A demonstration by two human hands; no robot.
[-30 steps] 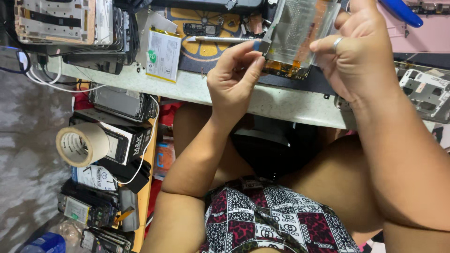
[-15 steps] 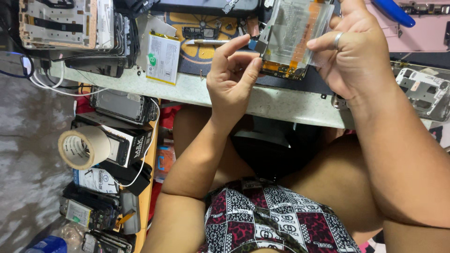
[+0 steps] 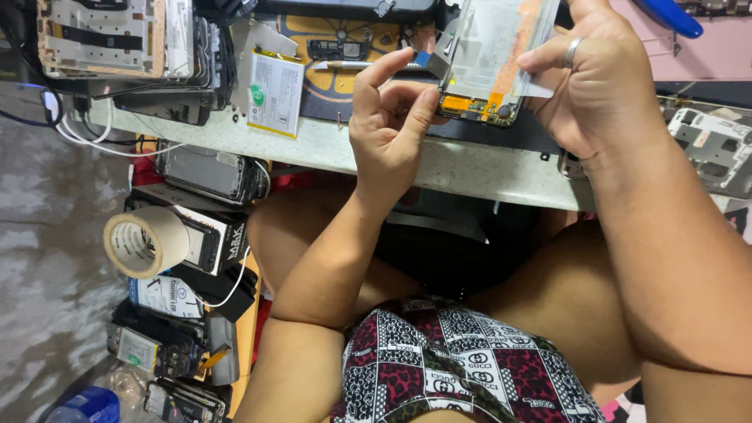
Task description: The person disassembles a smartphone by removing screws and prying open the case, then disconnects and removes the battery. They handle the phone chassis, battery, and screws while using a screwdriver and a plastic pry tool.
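Pinching a thin flex ribbon (image 3: 429,61) between thumb and forefinger, the left hand (image 3: 389,125) pulls at the opened phone frame (image 3: 493,59), which the right hand (image 3: 599,86) grips above the bench (image 3: 376,153). Tugging too hard could tear the ribbon; a slack grip could drop the frame.

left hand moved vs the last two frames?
Yes, slightly. The left hand shifted up and right against the flat battery on the bench, its fingers closing toward the opened phone.
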